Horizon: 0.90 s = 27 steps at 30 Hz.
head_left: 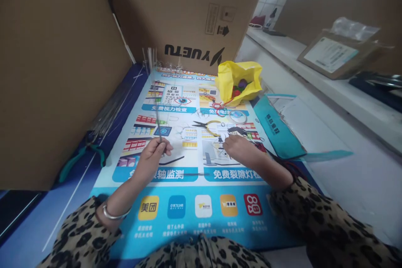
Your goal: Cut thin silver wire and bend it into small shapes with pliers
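Note:
My left hand (155,150) is closed around a thin bundle of straight metal wires (157,113), which stands upright and is blurred at the top. My right hand (238,148) has its fingers bent together over the printed poster sheet (205,146); anything in them is hidden. Just beyond it lie long-nose pliers with yellow handles (211,124), their jaws pointing left. A thin dark piece of wire (193,174) rests on the sheet between my forearms. Small loops of wire (202,112) are scattered past the pliers.
A yellow bag (224,81) holds dark and red balls, with red cord spilling out. Near it are a clear tape roll (238,117) and a teal box (278,123). At left, teal-handled pliers (83,155) lie beside more wires (114,106). Cardboard (188,12) walls the back and left.

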Tool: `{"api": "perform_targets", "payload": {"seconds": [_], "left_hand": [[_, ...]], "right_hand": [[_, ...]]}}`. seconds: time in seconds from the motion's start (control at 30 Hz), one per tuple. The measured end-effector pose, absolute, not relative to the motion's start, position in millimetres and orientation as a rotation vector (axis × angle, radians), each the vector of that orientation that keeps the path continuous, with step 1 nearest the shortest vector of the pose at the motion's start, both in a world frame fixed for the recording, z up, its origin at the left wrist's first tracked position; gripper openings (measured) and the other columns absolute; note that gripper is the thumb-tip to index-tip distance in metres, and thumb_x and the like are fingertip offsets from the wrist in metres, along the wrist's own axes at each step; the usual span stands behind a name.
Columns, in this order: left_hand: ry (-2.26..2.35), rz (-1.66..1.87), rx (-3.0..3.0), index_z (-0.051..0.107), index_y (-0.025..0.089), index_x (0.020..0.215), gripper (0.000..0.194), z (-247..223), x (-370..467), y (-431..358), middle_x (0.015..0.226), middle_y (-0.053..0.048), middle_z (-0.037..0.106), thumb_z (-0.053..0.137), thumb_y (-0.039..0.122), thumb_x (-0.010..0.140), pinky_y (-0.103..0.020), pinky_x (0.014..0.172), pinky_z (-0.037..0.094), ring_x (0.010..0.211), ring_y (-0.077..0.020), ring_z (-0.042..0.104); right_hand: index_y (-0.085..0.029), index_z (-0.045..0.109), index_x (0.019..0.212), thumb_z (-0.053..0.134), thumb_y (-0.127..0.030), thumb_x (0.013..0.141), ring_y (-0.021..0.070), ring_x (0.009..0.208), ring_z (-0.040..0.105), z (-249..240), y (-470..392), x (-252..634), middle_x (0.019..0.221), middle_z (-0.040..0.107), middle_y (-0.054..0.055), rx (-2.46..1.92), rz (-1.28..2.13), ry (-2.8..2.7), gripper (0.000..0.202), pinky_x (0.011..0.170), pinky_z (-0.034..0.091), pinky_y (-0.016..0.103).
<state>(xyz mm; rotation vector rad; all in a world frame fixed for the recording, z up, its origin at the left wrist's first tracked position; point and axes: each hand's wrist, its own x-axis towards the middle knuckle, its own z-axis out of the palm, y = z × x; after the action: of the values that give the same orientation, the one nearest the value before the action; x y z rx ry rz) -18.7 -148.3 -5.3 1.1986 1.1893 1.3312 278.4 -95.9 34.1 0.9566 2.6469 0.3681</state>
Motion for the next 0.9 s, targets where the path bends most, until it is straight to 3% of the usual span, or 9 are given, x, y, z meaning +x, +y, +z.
{"api": "perform_targets", "payload": {"seconds": [0.27, 0.37, 0.5, 0.67, 0.9], "left_hand": [[1.193, 1.267, 1.234, 0.055, 0.017, 0.086, 0.017, -4, -12, -153, 0.079, -0.001, 0.060, 0.046, 0.032, 0.084, -0.026, 0.076, 0.042, 0.072, -0.0115, 0.055], [1.190, 1.251, 1.269, 0.054, 0.017, 0.086, 0.016, -1, -15, -154, 0.078, -0.001, 0.058, 0.045, 0.031, 0.085, -0.026, 0.076, 0.041, 0.072, -0.0111, 0.054], [1.172, 1.192, 1.340, 0.053, 0.017, 0.085, 0.017, 3, -15, -154, 0.076, 0.000, 0.056, 0.042, 0.030, 0.086, -0.025, 0.074, 0.040, 0.071, -0.0107, 0.053], [1.155, 1.180, 1.367, 0.051, 0.017, 0.083, 0.018, 7, -14, -155, 0.076, 0.000, 0.055, 0.040, 0.030, 0.087, -0.024, 0.071, 0.039, 0.067, -0.0099, 0.049], [1.112, 1.169, 1.274, 0.050, 0.018, 0.087, 0.020, 5, -13, -159, 0.071, 0.002, 0.048, 0.041, 0.037, 0.086, -0.021, 0.062, 0.037, 0.062, -0.0091, 0.043]], "right_hand": [[-0.012, 0.063, 0.081, 0.045, -0.009, 0.076, 0.0189, 0.075, 0.058, 37, -75, 272, 0.080, 0.065, 0.012, 0.989, 0.176, 2.561, 0.019, 0.064, 0.037, 0.028], [-0.012, 0.062, 0.081, 0.049, -0.014, 0.071, 0.0208, 0.076, 0.059, 40, -81, 279, 0.082, 0.065, 0.013, 1.104, 0.187, 2.506, 0.017, 0.062, 0.037, 0.028], [-0.013, 0.061, 0.085, 0.043, -0.021, 0.075, 0.0210, 0.076, 0.059, 46, -107, 270, 0.083, 0.064, 0.012, 1.242, 0.205, 2.474, 0.022, 0.061, 0.037, 0.027], [-0.016, 0.059, 0.080, 0.045, -0.021, 0.073, 0.0195, 0.075, 0.058, 44, -139, 221, 0.082, 0.064, 0.008, 1.151, -0.009, 2.640, 0.016, 0.061, 0.036, 0.026], [-0.017, 0.061, 0.077, 0.037, -0.028, 0.085, 0.0186, 0.076, 0.059, 43, -136, 188, 0.081, 0.064, 0.008, 1.197, -0.133, 2.682, 0.028, 0.063, 0.038, 0.026]]}}
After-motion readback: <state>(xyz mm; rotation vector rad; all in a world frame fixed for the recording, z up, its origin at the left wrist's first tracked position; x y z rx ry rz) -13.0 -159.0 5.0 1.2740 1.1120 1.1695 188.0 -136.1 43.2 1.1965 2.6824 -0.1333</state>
